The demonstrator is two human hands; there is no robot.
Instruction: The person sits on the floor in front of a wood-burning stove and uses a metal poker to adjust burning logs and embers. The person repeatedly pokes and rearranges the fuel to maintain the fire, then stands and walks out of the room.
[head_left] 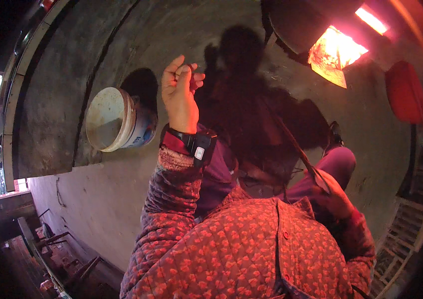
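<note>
My left hand (182, 94) is raised at the upper middle, palm partly turned up. Its fingers are loosely bent and apart, and I see nothing in them. A black strap with a small box (201, 148) circles that wrist. Left of this hand a white plastic bucket (130, 124) is tilted in view, its mouth toward the left. My right hand (335, 195), low at the right by my knee, is closed round a long thin stick (295, 142). The stick points up and left into dark shadow, where its far end is hard to make out.
A brightly lit sheet-like thing (335, 56) glows at the upper right beside a large dark rounded shape (293, 22). A red rounded object (404, 92) is at the far right. A slatted frame (401, 234) stands lower right, and wooden clutter (67, 254) lies lower left.
</note>
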